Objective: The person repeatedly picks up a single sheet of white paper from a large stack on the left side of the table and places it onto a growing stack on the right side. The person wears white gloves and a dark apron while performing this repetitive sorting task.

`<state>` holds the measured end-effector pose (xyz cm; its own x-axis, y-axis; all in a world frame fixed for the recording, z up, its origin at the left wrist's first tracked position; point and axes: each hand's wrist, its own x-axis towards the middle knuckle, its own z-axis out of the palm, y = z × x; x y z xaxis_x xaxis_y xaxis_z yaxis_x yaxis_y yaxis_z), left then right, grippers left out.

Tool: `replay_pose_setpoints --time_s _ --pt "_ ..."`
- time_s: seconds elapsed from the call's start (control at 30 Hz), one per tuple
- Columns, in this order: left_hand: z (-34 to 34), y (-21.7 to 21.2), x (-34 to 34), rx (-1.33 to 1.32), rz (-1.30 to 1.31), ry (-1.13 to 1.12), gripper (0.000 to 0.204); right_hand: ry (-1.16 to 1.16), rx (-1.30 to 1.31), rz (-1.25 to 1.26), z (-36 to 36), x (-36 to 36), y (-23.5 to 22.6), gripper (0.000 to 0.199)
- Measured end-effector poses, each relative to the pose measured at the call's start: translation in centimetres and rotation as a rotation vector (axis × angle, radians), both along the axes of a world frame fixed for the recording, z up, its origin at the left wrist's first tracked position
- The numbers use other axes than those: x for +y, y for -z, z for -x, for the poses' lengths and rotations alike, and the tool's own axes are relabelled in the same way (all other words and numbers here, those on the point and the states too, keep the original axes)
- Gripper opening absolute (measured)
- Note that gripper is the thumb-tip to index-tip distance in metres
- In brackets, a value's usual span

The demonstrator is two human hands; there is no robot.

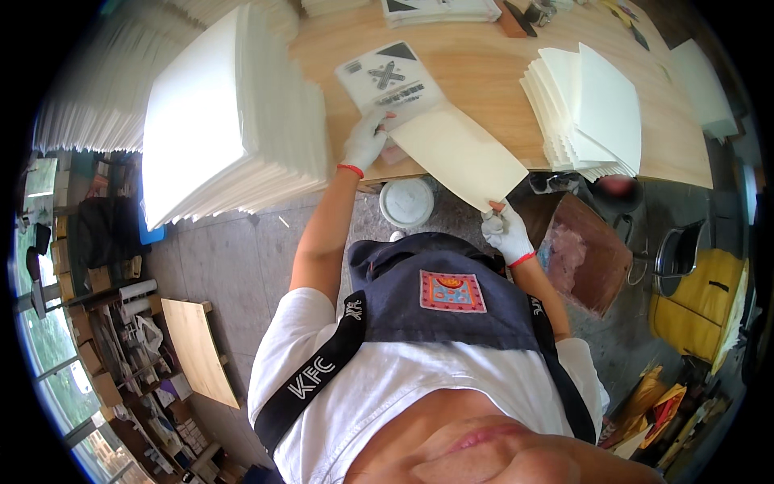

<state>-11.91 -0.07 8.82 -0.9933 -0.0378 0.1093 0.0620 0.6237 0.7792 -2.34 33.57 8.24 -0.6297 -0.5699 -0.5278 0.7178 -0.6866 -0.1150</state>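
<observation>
A cream sheet of paper or thin card slants over the table's front edge, bowed slightly. My right hand, in a white glove with a red cuff and bare fingertips, pinches its near right corner. My left hand, gloved the same way, is closed at the sheet's far left end. Its fingertips lie over the lower part of a white printed sheet with a dark crossed-pencil picture and a dark corner. That printed sheet lies flat on the table, partly covered by the cream one.
Left stands a tall stack of white sheets; right, a smaller fanned stack. More printed sheets lie at the back of the wooden table. Below are a white lidded bucket, a reddish-brown bin and a yellow-covered chair.
</observation>
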Motion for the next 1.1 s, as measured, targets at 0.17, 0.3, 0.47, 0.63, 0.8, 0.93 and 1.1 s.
replay_pose_setpoints --time_s 0.17,0.3,0.47,0.63,0.8,0.93,1.1 --pt "-1.4 -0.3 1.5 0.112 0.015 -0.054 0.042 0.069 0.0 -0.089 -0.7 -3.8 -2.6 0.023" --pt "-3.2 2.0 6.7 0.414 -0.564 -0.454 0.04 0.049 0.133 -0.182 -1.5 -4.6 -2.8 0.025" --pt "-2.4 7.0 11.5 0.16 -1.392 -0.437 0.033 0.006 0.224 -0.384 -2.3 -4.5 -4.0 0.022" --pt "-2.9 12.7 12.3 -0.249 -2.061 -0.246 0.029 -0.077 0.28 -0.359 -2.1 -3.8 -2.8 0.022" --pt "-6.4 14.9 12.3 -0.401 -2.004 -0.273 0.028 -0.111 0.297 -0.295 -1.8 -4.8 -1.9 0.017" --pt "-8.9 16.3 11.7 -0.433 -1.923 -0.314 0.028 -0.189 0.17 -0.381 -3.3 -5.7 0.5 0.016" --pt "-9.7 18.5 10.8 -0.4 -1.815 -0.304 0.028 -0.189 0.179 -0.349 -3.9 -6.4 0.6 0.016"
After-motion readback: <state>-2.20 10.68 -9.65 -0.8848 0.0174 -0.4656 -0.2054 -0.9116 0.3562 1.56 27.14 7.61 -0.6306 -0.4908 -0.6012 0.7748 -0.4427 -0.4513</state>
